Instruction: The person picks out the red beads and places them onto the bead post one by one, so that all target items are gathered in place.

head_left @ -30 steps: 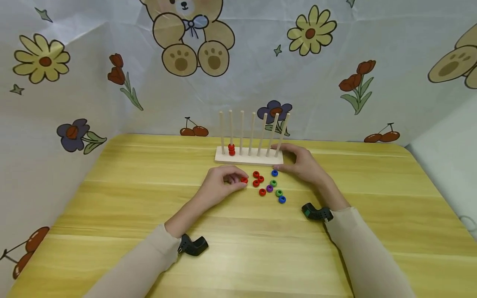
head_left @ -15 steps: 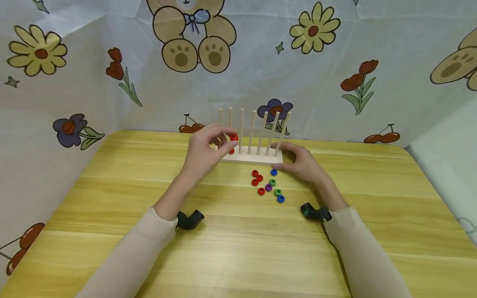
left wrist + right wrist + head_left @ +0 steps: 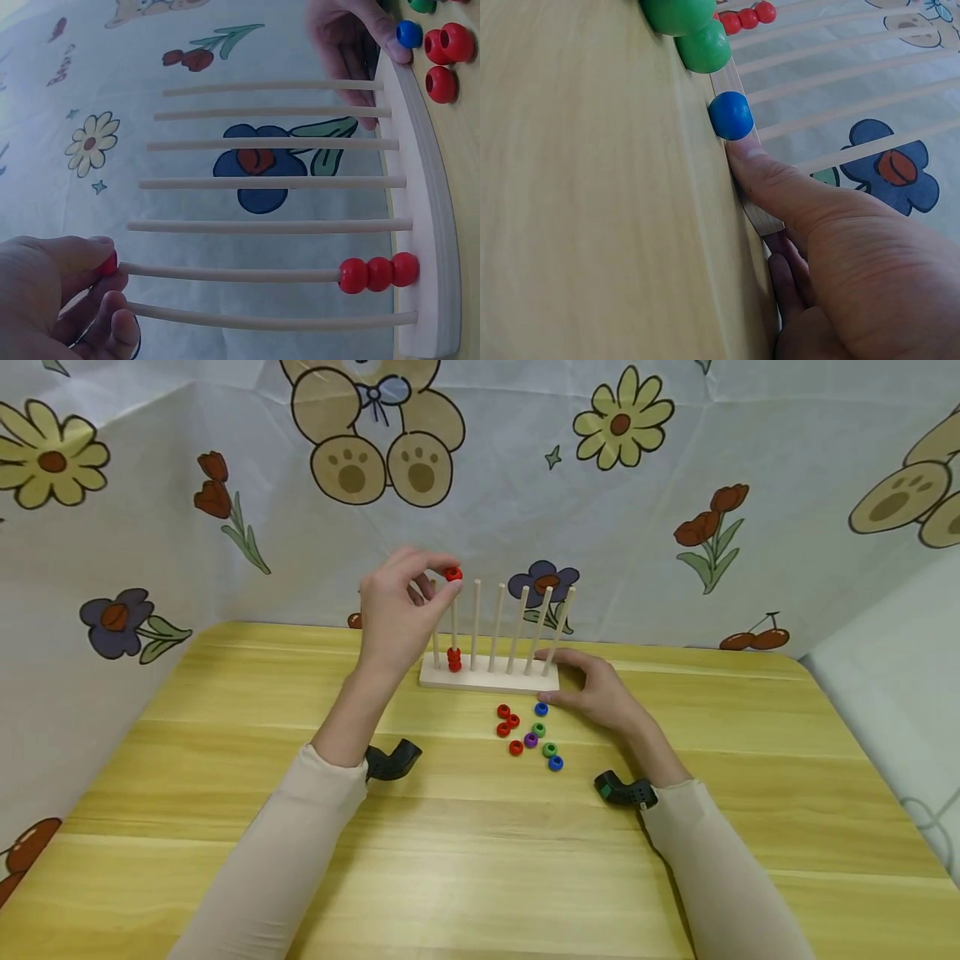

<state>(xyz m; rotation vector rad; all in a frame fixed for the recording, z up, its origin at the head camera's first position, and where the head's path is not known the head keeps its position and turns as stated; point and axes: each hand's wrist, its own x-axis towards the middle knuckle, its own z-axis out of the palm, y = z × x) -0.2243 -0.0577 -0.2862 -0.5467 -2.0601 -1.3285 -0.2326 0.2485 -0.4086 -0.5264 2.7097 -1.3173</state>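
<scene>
Between thumb and forefinger my left hand (image 3: 401, 610) pinches a red bead (image 3: 453, 574) at the top of the second peg from the left. In the left wrist view that bead (image 3: 109, 263) is at the peg's tip; whether it is threaded on, I cannot tell. Lower on the same peg sit three stacked red beads (image 3: 379, 274). The pegs rise from a pale wooden base (image 3: 487, 677). My right hand (image 3: 596, 689) grips the base's right end, thumb on the near side and fingers behind. Close to that thumb lies a blue bead (image 3: 731, 116).
In front of the base, loose red beads (image 3: 503, 729), green beads (image 3: 550, 749), a purple bead (image 3: 531, 740) and another blue bead (image 3: 556, 763) lie on the wooden table (image 3: 480, 877). A printed cloth (image 3: 510, 460) hangs behind the table.
My left hand has picked a red bead off the table and carried it up and left to the second peg's top. The right hand has kept its grip on the base.
</scene>
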